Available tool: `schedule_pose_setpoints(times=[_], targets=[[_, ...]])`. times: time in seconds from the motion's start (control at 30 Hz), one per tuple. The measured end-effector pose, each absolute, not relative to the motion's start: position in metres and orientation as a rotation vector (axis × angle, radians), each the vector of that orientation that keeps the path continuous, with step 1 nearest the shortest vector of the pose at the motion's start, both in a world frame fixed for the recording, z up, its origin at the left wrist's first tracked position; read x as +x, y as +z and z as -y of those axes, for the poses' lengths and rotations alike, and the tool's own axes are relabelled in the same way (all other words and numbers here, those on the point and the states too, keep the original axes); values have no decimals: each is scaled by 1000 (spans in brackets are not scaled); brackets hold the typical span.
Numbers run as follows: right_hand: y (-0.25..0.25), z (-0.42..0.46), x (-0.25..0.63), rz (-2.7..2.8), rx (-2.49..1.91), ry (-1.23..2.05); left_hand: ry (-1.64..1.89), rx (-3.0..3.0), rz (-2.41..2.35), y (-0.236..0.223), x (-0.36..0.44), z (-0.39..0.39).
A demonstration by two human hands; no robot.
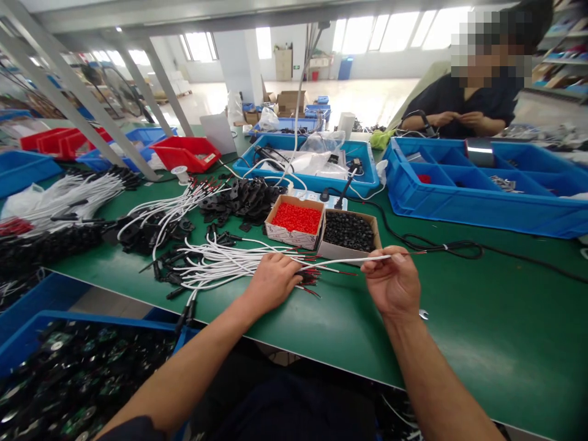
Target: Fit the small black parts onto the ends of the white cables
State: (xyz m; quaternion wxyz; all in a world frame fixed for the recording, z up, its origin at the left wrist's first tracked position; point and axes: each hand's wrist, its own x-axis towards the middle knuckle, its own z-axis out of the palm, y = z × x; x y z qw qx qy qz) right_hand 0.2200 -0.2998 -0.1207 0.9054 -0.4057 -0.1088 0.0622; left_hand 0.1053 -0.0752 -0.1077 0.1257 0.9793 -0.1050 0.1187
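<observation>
Green bench [463, 343], bright workshop | white cable bundle [225, 262] left of centre | left hand [274, 278], fingers curled over it, grip unclear | right hand [395, 285], fingers pinching one white cable [349, 261] near its tip | apparently separating one cable — next move seems to call for a steady, snag-free pinch

The cables [229, 260] are laid on the table [459, 343], in front and to the left of the left box [289, 236]. Just beside it, on its right, the right box [334, 250] is set. The power strip [337, 201] is placed behind both boxes, and the tray [373, 174] behind that, with bags [324, 142] held in it. The tray is flanked by the divided bin [478, 205], right, and the small bin [193, 164], left.
</observation>
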Motion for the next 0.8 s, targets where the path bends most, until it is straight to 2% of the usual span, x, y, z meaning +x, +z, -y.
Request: schedule_pose_setpoints(times=[0.33,0.5,0.57,0.67,0.8], targets=[[-120,309,232,179,-812,-3,319,3097,213,-67,86,8],[-125,290,214,326,-1085,127,493,3255,-14,-69,81,-40],[-129,275,201,393,-1231,229,554,3217,-74,-71,80,-33],[-139,255,187,534,-1402,377,453,2978,119,-76,81,8],[-143,257,183,813,-1702,276,319,2548,456,-93,96,67]])
